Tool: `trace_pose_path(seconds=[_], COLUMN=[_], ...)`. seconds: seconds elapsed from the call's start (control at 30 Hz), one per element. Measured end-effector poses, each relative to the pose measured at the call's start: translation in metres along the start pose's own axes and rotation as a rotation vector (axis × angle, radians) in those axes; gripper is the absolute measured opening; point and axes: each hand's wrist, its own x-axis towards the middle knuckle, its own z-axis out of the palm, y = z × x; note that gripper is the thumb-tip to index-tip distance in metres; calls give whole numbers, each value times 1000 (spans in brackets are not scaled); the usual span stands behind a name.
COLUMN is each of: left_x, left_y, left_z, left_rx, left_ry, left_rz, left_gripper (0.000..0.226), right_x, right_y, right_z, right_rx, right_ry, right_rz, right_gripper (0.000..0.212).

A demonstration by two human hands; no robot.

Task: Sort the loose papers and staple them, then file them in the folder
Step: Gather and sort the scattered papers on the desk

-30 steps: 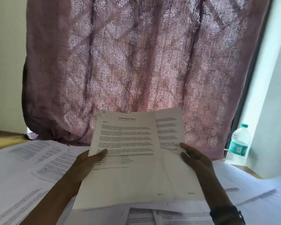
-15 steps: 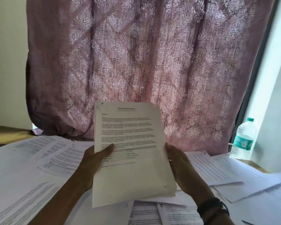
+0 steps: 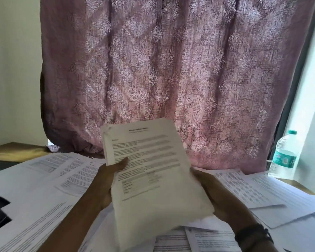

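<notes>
Your left hand (image 3: pixel 107 180) grips the stack (image 3: pixel 158 193) at its left edge, thumb across the printed top page. Your right hand (image 3: pixel 220 200) holds the right edge, fingers hidden behind. The stack is raised and tilted above loose papers (image 3: pixel 253 190) on the table (image 3: pixel 13 150). A bottle (image 3: pixel 285 157) stands far right.

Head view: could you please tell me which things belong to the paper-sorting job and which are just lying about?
Job: held stack, gripped by the left hand and right hand; loose papers spread around it.
Lying about: water bottle; curtain.
</notes>
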Motion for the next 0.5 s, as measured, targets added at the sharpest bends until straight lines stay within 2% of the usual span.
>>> trace_pose_path(seconds=[0.13,0.23,0.33,0.5], left_x=[5,4,3,-4], left_y=[0,-4,-8,10], left_z=[-2,4,11,8], left_rx=[-220,-281,-291,-285], left_ry=[140,208,198,45], left_rz=[112,155,192,221], left_gripper=[50,52,51,39], right_x=[8,15,20,21], right_y=[7,18,29,23], right_z=[2,18,33,10], right_rx=[254,178,127,100], right_ry=[74,-21,-69,136], right_rz=[6,-13,-67,-135], right_gripper=[66,84,68,50])
